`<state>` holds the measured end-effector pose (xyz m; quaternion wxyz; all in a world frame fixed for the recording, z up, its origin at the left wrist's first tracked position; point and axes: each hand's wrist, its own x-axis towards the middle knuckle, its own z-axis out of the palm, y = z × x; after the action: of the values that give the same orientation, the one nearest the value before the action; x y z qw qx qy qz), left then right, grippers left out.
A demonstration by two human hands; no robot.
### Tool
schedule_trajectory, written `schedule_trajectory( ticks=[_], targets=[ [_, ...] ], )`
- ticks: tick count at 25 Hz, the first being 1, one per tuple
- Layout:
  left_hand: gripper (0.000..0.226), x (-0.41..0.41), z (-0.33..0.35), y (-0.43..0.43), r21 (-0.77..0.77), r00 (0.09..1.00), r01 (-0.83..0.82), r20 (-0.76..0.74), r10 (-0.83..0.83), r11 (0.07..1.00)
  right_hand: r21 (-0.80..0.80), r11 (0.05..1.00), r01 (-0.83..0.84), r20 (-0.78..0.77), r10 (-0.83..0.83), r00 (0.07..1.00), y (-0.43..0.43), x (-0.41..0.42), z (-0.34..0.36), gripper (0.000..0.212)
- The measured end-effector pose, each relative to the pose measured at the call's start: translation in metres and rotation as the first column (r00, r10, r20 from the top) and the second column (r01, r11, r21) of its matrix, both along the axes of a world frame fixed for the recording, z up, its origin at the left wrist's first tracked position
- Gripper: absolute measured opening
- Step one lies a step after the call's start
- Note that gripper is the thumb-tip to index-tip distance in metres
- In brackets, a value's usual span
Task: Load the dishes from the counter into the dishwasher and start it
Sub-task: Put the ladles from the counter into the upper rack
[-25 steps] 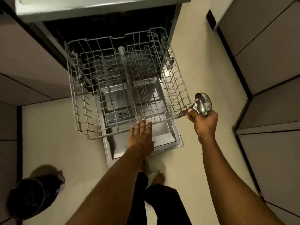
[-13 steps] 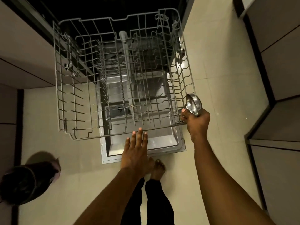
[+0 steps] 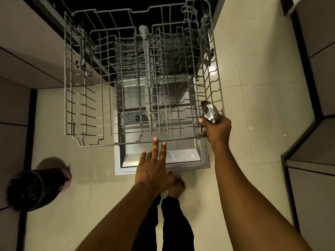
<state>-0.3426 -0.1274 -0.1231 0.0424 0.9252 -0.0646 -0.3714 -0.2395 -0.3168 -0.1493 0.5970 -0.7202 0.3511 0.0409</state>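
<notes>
Head view: since a second ago the upper rack (image 3: 126, 143) has slid further out toward me and now fills the upper middle of the frame, over the dropped dishwasher door (image 3: 163, 164). My left hand (image 3: 154, 167) has come back off the front rail. My right hand (image 3: 216, 130) has moved in from outside the rack to its lower right corner, bringing the ladle (image 3: 209, 111) with it.

Meaning for the task: the rack is out and has nothing in it, so loading is only starting. My guess is the ladle goes in first.

Left hand: centre frame, fingers straight and slightly spread, holding nothing. The middle fingertip is at the front rail, touching or just short, can't tell.

Right hand: fingers curled round the ladle handle, which is hidden in the fist. The steel bowl sticks up above the knuckles, over the rack's right-hand tines just inside the side wall. The hand is against the corner wire, but I can't tell if it also grips it.

The ladle is not set down yet. A dark bin (image 3: 36, 189) sits on the floor at lower left.
</notes>
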Motion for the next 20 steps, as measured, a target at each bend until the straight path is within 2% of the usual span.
schedule_trajectory(
  ticks=[2,4,6,8,10,12,18,20],
  targets=[
    [0.094,0.001,0.003,-0.001,0.010,1.000,0.011,-0.005,-0.011,1.000,0.041,0.999,-0.030,0.015,0.030,0.999,-0.002,-0.001,0.007,0.037],
    [0.094,0.003,0.007,-0.002,0.007,1.000,0.012,-0.014,-0.012,1.000,-0.019,0.999,-0.050,0.011,0.050,0.999,-0.001,-0.002,0.011,0.046],
    [0.094,0.005,0.009,-0.001,0.005,1.000,0.006,-0.031,-0.006,1.000,-0.229,0.969,-0.098,-0.012,0.098,0.995,0.002,-0.005,0.011,0.047],
    [0.095,0.008,0.011,0.000,0.000,0.999,0.002,-0.043,-0.002,1.000,-0.466,0.873,-0.144,-0.045,0.139,0.989,0.003,-0.011,0.011,0.041],
    [0.096,0.008,0.012,0.001,-0.002,0.999,-0.006,-0.050,0.006,1.000,-0.567,0.807,-0.165,-0.055,0.163,0.985,0.003,-0.020,0.012,0.033],
    [0.096,0.009,0.012,0.002,-0.005,0.998,-0.016,-0.057,0.015,1.000,-0.582,0.787,-0.203,-0.061,0.207,0.976,0.005,-0.029,0.014,0.031],
    [0.098,0.014,0.016,0.001,0.002,0.997,-0.015,-0.076,0.015,1.000,-0.585,0.747,-0.315,-0.151,0.281,0.948,0.008,-0.036,0.020,0.045],
    [0.098,0.015,0.018,0.002,0.002,0.996,-0.020,-0.081,0.020,1.000,-0.590,0.738,-0.328,-0.172,0.282,0.944,0.010,-0.039,0.024,0.058]
  ],
)
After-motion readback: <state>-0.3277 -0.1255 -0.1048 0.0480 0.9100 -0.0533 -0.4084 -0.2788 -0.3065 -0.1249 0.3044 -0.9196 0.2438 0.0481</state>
